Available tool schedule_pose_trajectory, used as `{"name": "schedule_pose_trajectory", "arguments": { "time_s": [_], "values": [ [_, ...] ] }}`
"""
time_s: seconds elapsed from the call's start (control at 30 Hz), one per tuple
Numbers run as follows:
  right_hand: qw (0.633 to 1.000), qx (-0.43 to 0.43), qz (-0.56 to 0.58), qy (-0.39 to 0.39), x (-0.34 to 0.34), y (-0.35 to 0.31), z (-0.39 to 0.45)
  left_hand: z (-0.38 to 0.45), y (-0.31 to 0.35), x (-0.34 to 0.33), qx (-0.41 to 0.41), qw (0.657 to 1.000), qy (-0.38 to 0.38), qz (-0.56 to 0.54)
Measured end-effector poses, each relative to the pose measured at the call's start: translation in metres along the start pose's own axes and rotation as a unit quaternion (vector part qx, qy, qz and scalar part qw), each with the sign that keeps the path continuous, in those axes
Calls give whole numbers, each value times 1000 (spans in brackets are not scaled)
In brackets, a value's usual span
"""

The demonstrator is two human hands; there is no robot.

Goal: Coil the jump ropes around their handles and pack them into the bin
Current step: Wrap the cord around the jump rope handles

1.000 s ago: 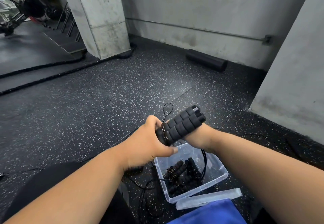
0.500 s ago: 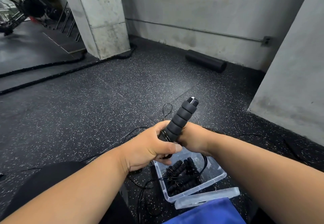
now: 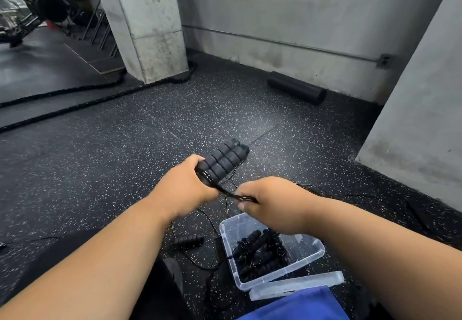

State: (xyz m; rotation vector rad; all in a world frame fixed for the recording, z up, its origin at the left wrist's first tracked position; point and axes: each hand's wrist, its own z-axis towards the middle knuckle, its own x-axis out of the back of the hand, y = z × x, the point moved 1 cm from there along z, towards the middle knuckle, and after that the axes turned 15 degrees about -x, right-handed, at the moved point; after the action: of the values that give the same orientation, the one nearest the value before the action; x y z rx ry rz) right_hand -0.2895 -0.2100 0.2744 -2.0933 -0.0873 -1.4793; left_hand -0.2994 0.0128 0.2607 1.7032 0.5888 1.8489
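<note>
Foam handles (image 3: pixel 223 160) in left hand (image 3: pixel 183 188), cord (image 3: pixel 231 194) in right hand (image 3: pixel 272 201).

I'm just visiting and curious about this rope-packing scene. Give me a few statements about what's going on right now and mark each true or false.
1. The left hand grips a pair of black foam handles. True.
2. The right hand rests empty on the floor. False: it pinches the thin rope in the air.
3. The clear bin already holds coiled ropes. True.
4. The bin's lid is shut on it. False: it lies on the floor beside the bin.
5. A loose handle lies on the floor left of the bin. True.
</note>
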Motion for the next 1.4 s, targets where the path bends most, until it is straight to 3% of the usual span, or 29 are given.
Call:
{"name": "schedule_pose_trajectory", "arguments": {
  "time_s": [0.1, 0.23, 0.3, 0.4, 0.5, 0.6, 0.73, 0.83, 0.93, 1.07, 1.23, 1.4],
  "values": [
    [985, 86, -131, 73, 13, -19, -10, -3, 3, -14, -40, 986, -57, 155],
    [984, 83, -85, 130, 37, -12, -7, -12, 20, -32, -166, 954, -162, 188],
    [995, 40, 19, 87, 48, 2, -2, -19, 34, -31, -234, 938, -194, 168],
    [984, -16, 173, -22, 47, 33, 13, -25, 49, -27, -264, 935, -192, 140],
    [953, -63, 278, -105, 30, 58, 22, -31, 52, -25, -253, 950, -172, 61],
    [922, -49, 342, -173, 2, 65, 22, -35, 52, -22, -189, 962, -174, -95],
    [937, -100, 294, -161, -26, 35, 19, -23, 44, -12, -163, 980, -53, -104],
    [994, -62, 73, -55, -20, 17, 15, -11, 25, -4, -100, 992, 22, -69],
    [998, -1, -63, 12, -14, -4, -2, -7, 14, -4, -62, 997, 10, 36],
    [981, 63, -159, 88, 8, -21, -12, -10, 13, -21, -90, 981, -91, 149],
    [995, 23, 31, 91, 42, 1, -9, -20, 28, -24, -208, 949, -186, 150],
    [967, -4, 252, -34, 32, 38, 13, -32, 45, -26, -257, 943, -204, 61]
  ]
}}
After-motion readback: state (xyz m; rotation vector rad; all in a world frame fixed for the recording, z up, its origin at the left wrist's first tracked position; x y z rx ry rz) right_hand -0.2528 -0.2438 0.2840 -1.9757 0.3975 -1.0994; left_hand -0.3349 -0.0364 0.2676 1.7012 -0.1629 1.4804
